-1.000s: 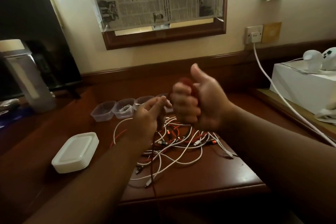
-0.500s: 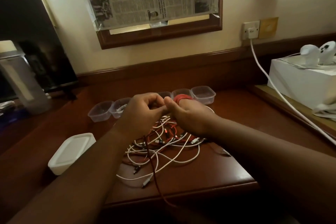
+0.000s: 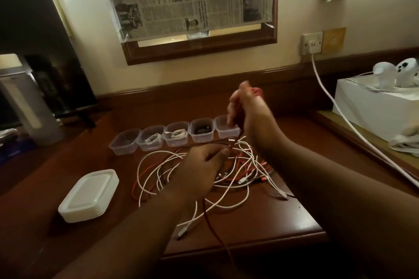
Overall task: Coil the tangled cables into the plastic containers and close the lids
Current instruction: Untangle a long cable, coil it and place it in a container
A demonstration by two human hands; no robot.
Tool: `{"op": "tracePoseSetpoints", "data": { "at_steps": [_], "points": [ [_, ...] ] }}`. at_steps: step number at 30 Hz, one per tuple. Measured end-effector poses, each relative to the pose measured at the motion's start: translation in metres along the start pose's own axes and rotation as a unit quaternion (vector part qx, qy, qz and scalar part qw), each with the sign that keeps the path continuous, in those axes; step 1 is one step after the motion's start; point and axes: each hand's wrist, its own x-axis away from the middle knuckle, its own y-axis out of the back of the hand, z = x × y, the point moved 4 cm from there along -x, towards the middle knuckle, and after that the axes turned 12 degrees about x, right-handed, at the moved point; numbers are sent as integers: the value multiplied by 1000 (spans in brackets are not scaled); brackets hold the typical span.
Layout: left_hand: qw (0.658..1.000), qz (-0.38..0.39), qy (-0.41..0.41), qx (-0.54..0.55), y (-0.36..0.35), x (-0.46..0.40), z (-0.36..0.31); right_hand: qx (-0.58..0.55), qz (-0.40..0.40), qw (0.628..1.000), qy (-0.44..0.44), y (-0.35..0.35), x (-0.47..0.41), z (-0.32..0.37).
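Your right hand [image 3: 246, 108], raised just right of centre frame, is curled round a small wound bundle of the red cable [image 3: 257, 92]; motion blur hides the exact finger positions. Your left hand [image 3: 201, 165], lower and nearer the middle, pinches the same cable where it runs down from the right hand, and its free length trails past the front edge of the desk [image 3: 294, 219] toward the bottom of the frame.

That cable looks thin, light and limp, so it should bend wherever you lead it, but it will likely spring loose if the coil is let go. Keep the bundle clamped in the right hand and feed slack through the left, gripping the cord itself and not the plug ends.

Directly beneath both hands lies the tangle of white and orange cables [image 3: 226, 174], spread over the centre of the desk. Behind it stands the row of five clear plastic containers [image 3: 176, 136]; the rightmost one [image 3: 224, 129], just below your right hand, appears empty. The stack of white lids [image 3: 89, 195] sits at lower left, well apart from the containers.
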Motion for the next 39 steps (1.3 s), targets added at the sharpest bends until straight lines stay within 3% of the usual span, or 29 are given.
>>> {"op": "tracePoseSetpoints", "data": {
  "at_steps": [2, 3, 4, 5, 7, 8, 10, 12, 15, 17, 19, 21, 22, 24, 26, 28, 30, 33, 36, 37, 39],
  "points": [
    [994, -2, -52, -97, 13, -1, -15, 293, 35, 955, 8, -6, 7, -11],
    [989, -6, -77, -127, 21, -3, -20, 378, 75, 923, -4, -11, 12, -17],
    [985, -13, -95, -143, 29, -6, -23, 392, 123, 911, -25, -17, 18, -22],
    [985, -17, -101, -137, 37, -9, -24, 346, 176, 920, -65, -23, 22, -26],
    [997, -8, -76, -24, 45, -11, -19, 119, 269, 935, -196, -33, 31, -27],
    [995, 3, -52, 83, 43, -10, -14, -11, 299, 922, -245, -36, 33, -25],
    [954, 13, -11, 300, 32, -9, -8, -217, 328, 878, -273, -41, 36, -15],
    [916, -18, 10, 401, 22, -8, -5, -359, 342, 832, -251, -46, 36, -6],
    [908, -76, 50, 408, 11, -6, 4, -472, 250, 820, -206, -46, 28, 8],
    [940, -67, 68, 329, 2, 0, 8, -467, 138, 861, -147, -38, 17, 11],
    [980, -20, 56, 190, -3, 7, 7, -330, 53, 940, -72, -25, 6, 7],
    [999, -9, 16, 30, 5, 7, 2, -41, 4, 999, 19, -14, 2, 2],
    [999, -19, -10, -37, 13, 5, -3, 142, 3, 988, 61, -13, 4, 0],
    [992, -41, -59, -105, 30, 1, -14, 418, 59, 903, 80, -19, 10, -10],
    [982, -50, -110, -147, 42, -2, -23, 492, 122, 861, 43, -27, 16, -18],
    [983, -46, -123, -125, 48, -5, -25, 406, 191, 892, -52, -34, 21, -22],
    [996, -35, -78, -6, 49, -5, -22, 199, 264, 923, -197, -40, 26, -25],
    [966, -33, 21, 254, 37, -4, -9, -109, 328, 886, -309, -44, 34, -16],
    [925, -81, 54, 369, 23, -2, 1, -339, 342, 828, -286, -48, 34, 2],
    [922, -91, 61, 372, 19, 0, 3, -388, 315, 826, -262, -47, 31, 8],
    [933, -92, 70, 341, 12, 6, 6, -428, 217, 857, -190, -40, 21, 15]
  ]
}}
